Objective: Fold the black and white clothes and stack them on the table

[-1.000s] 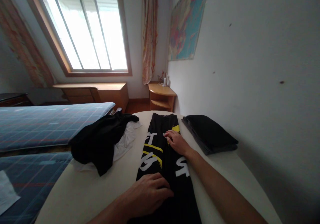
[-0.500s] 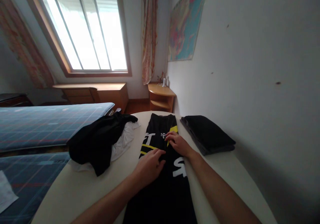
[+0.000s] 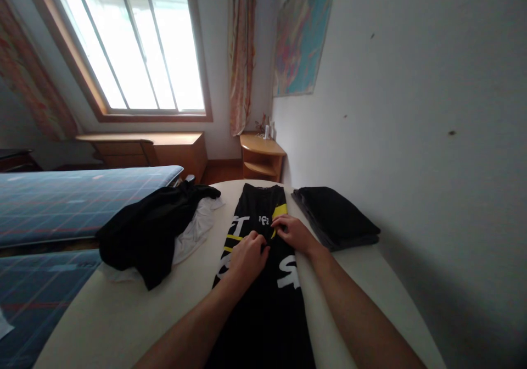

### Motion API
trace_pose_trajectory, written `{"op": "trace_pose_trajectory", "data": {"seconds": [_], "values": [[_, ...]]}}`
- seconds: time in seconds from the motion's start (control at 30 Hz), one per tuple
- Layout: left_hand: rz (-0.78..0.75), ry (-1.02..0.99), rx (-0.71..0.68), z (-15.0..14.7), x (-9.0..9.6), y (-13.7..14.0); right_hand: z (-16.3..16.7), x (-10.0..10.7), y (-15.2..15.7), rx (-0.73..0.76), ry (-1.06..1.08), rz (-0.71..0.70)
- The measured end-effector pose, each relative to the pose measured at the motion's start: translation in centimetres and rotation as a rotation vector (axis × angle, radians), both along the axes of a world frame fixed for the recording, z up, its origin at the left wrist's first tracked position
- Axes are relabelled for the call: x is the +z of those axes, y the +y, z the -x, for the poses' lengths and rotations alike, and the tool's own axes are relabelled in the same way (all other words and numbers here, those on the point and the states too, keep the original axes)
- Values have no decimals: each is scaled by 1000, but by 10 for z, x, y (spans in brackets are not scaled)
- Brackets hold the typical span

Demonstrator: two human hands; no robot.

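Left hand and right hand, fingers loosely curled, any pinch impossible to call; garment lying directly beneath those fingers, stack over to their right!

From here I see a home bedroom: blue plaid mattresses, patterned curtains flanking a window, a wall map, a corner shelf.

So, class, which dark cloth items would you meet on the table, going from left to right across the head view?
Crumpled black cloth → black garment with white and yellow print → folded dark stack.
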State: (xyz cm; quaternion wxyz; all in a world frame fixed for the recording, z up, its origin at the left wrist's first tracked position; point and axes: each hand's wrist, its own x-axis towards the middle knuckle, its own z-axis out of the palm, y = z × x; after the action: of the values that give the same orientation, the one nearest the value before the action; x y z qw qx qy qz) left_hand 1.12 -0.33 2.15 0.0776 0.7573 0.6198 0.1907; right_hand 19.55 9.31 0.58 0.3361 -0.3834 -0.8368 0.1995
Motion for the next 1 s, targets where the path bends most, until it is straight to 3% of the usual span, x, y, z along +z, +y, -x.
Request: {"op": "trace_pose_trajectory", "data": {"seconds": [0.5, 0.8, 1.0], "values": [[2, 13, 38, -5, -5, 2, -2, -5, -2, 59, -22, -74], [23, -247, 158, -6, -5, 13, 21, -3, -3, -16, 31, -238], [77, -254, 206, -4, -4, 17, 28, -13, -1, -16, -8, -193]]}}
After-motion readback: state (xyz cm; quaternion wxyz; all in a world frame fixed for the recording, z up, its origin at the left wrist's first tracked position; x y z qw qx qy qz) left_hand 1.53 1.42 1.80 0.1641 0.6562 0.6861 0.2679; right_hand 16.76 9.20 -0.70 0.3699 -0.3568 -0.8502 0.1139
